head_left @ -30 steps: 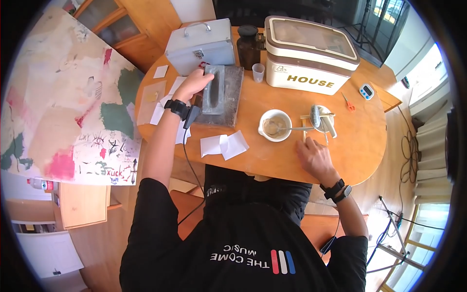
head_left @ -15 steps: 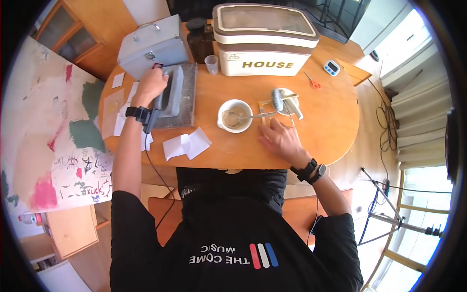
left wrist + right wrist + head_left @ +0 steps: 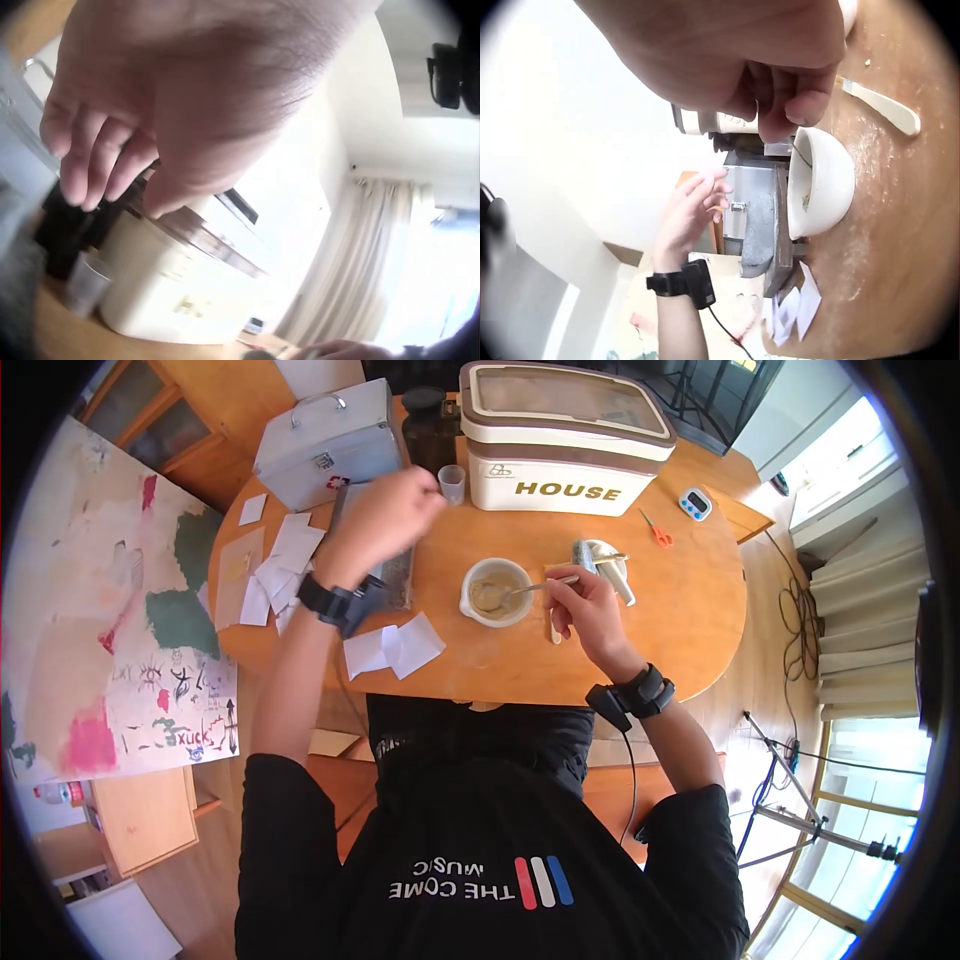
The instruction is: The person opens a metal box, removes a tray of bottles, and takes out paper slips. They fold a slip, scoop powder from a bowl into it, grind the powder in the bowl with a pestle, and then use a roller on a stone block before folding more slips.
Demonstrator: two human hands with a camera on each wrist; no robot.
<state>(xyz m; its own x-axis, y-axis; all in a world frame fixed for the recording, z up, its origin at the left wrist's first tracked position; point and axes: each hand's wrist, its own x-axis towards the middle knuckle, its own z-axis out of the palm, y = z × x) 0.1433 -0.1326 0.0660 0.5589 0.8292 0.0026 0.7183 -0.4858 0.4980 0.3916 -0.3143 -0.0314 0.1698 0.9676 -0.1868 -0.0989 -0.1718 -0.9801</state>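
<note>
My right hand (image 3: 590, 615) pinches the handle of a metal spoon (image 3: 530, 588); its bowl end rests in a beige paste inside a white bowl (image 3: 832, 187) with a small spout. My left hand (image 3: 390, 525) is raised with nothing in it, over a dark slab (image 3: 400, 575). Its fingers (image 3: 94, 161) hang relaxed in the left wrist view. On that slab lies a grey block (image 3: 759, 232) with a long hollow, mostly covered by the left arm in the head view. Beneath the right hand lies a cream flat-ended stick (image 3: 889, 111).
A silver case (image 3: 330, 445), a dark jar (image 3: 430, 435), a clear cup (image 3: 452, 484) and a HOUSE box (image 3: 560, 485) line the back. To the right are a white dish (image 3: 622, 570) holding tools, orange scissors (image 3: 662, 537) and a timer (image 3: 694, 504). White papers (image 3: 410, 645) lie front left.
My left hand has come off the grey block, rising and swinging right. My right hand has lifted from the table beside the bowl and taken the spoon's handle. The head view has shifted.
</note>
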